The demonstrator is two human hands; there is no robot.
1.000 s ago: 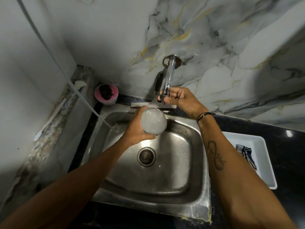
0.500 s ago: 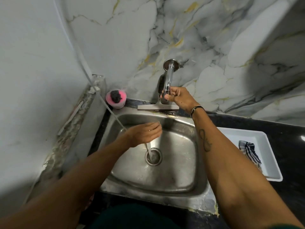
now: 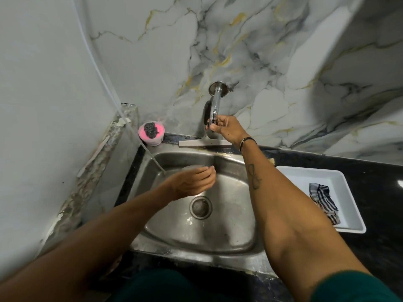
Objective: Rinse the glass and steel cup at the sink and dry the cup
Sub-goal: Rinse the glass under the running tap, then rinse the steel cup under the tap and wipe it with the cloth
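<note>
My left hand [image 3: 192,182] hovers palm down over the steel sink [image 3: 231,232], closed on a clear glass [image 3: 190,167]. Only a faint curved edge of the glass shows past my fingers. My right hand [image 3: 226,127] reaches to the back wall and pinches the end of the chrome tap [image 3: 214,105]. No water stream is visible from the tap. The drain [image 3: 200,207] lies just below my left hand. No steel cup is in view. A striped cloth [image 3: 322,199] lies in a white tray [image 3: 305,173] on the right.
A pink tub with a dark scrubber [image 3: 151,132] stands at the sink's back left corner. A squeegee [image 3: 205,143] rests behind the sink. A clear hose [image 3: 113,92] runs down the left wall into the basin. Black counter [image 3: 375,192] surrounds the tray.
My left hand turned the glass from base-up near the tap to under my palm, lower in the basin; water ran out of it half a second ago. My right hand stayed on the tap.
</note>
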